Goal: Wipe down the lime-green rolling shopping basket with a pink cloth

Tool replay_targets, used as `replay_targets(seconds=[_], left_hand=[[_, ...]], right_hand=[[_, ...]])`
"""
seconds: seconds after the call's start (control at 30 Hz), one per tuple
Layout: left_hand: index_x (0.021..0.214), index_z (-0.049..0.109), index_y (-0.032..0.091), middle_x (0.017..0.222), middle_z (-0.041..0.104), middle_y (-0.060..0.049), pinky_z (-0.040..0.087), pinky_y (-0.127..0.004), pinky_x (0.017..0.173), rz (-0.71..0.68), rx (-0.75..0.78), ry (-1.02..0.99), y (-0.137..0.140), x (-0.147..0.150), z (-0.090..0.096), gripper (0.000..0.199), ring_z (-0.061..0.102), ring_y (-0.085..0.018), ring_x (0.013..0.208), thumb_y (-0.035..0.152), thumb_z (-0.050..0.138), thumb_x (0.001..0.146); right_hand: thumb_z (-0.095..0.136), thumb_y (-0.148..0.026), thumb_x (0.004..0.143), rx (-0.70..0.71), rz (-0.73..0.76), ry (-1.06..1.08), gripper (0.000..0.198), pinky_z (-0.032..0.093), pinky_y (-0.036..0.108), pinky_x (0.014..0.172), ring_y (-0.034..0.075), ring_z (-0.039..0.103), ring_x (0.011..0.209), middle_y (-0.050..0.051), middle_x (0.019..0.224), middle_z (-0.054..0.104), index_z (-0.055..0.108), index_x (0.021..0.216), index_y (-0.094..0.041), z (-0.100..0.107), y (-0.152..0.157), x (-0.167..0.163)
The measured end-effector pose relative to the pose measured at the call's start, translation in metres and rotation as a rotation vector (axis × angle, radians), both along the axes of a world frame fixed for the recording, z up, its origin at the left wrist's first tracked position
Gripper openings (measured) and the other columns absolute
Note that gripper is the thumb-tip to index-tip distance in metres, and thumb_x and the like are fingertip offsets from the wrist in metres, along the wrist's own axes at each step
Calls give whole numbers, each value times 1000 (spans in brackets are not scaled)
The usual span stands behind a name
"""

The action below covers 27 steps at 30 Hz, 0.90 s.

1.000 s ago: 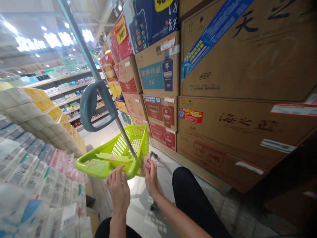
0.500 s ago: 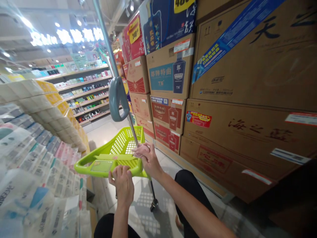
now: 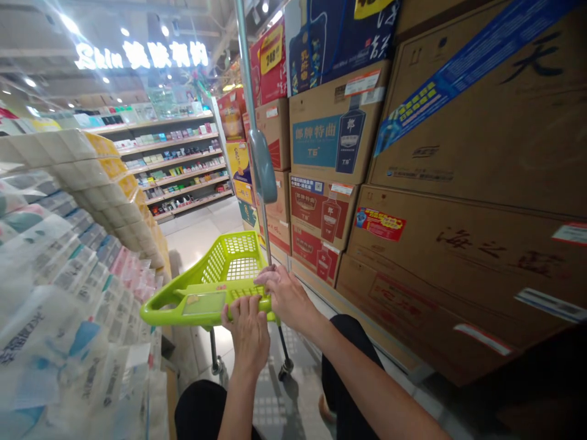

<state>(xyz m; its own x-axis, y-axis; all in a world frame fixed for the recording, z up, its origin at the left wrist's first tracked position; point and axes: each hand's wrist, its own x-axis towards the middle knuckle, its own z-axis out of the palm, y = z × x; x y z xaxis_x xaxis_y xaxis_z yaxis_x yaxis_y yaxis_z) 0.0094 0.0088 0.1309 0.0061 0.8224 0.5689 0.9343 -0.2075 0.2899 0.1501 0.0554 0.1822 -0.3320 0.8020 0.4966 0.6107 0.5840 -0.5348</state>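
Observation:
A lime-green shopping cart (image 3: 206, 288) with a lattice basket stands in front of my knees. My left hand (image 3: 248, 330) has its fingers curled over the right part of the cart's handle bar. Just right of it, my right hand (image 3: 291, 298) is closed on a crumpled pink cloth (image 3: 268, 275), against the cart's right corner at the foot of a metal pole (image 3: 265, 235). The pole rises past the top of the view and carries a grey-blue loop-shaped grip (image 3: 263, 166). My right fingers hide where the pole meets the cart.
Stacked cardboard cartons (image 3: 458, 232) form a wall close on the right. Packs of tissue (image 3: 59, 330) are piled along the left. Ahead, a tiled aisle (image 3: 202, 223) leads to shelves (image 3: 178, 168) of small boxes and bottles under a lit sign.
Both my hands have shifted slightly right along with the view. The pole's loop grip has turned from side-on to nearly edge-on, and the pole stands more upright.

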Motion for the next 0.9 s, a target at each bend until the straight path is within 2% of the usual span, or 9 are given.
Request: replay_targets(seconds=[0.2,0.33,0.47,0.53,0.57,0.67,0.73,0.8,0.9], left_hand=[[127,47,18,118,62,-10,18,-49,111,-60,82,-70,1,-1,-14,38,47,-23,118,33,27,98],[133,39,18,124,60,-11,19,-50,111,-60,129,-93,4,4,-24,39,47,-22,121,32,29,97],[134,36,17,128,58,-13,23,-48,110,-87,202,-86,1,-2,-17,41,48,-22,122,34,30,98],[130,42,17,128,57,-14,25,-48,109,-17,246,-73,-2,-19,-4,43,47,-24,124,41,40,95],[127,47,18,129,57,-14,25,-48,110,72,255,-70,-3,-30,3,44,46,-26,125,45,47,92],[122,56,19,132,56,-14,23,-51,110,473,313,-138,1,-66,20,41,44,-29,128,46,46,93],[121,59,18,127,59,-14,24,-51,110,497,214,-100,7,-84,24,41,47,-28,125,43,37,96],[120,62,18,125,60,-14,27,-49,109,466,137,-58,12,-94,22,43,49,-27,122,41,34,96],[122,62,22,126,58,-12,31,-46,106,441,72,-28,12,-90,18,43,49,-26,120,44,37,96]], right_hand=[[46,-15,92,-233,-105,-183,33,46,29,88,15,60,95,3,117,61,69,111,-28,17,-2,7],[46,-17,92,-182,-24,-217,32,44,27,90,16,59,102,2,121,60,68,111,-29,21,-8,4],[44,-22,93,-234,-140,-275,32,46,28,80,18,61,98,1,120,60,67,113,-32,24,-9,9],[43,-24,93,-276,-186,-303,32,46,29,78,18,62,95,1,119,60,67,113,-33,24,-8,11],[43,-23,93,-269,-185,-305,33,47,29,77,18,62,96,1,120,60,66,113,-33,24,-10,10],[41,-21,92,-175,-143,-276,34,47,28,77,20,59,108,2,124,61,64,117,-29,20,-30,-6],[44,-21,90,-119,-83,-243,36,48,27,80,21,56,116,3,126,61,62,120,-27,19,-45,-19],[46,-23,89,-122,-63,-220,36,48,27,82,20,59,112,3,124,63,62,122,-27,20,-50,-24],[42,-27,92,-236,-218,-244,34,48,29,76,19,67,92,3,115,67,66,117,-30,28,-35,-15]])
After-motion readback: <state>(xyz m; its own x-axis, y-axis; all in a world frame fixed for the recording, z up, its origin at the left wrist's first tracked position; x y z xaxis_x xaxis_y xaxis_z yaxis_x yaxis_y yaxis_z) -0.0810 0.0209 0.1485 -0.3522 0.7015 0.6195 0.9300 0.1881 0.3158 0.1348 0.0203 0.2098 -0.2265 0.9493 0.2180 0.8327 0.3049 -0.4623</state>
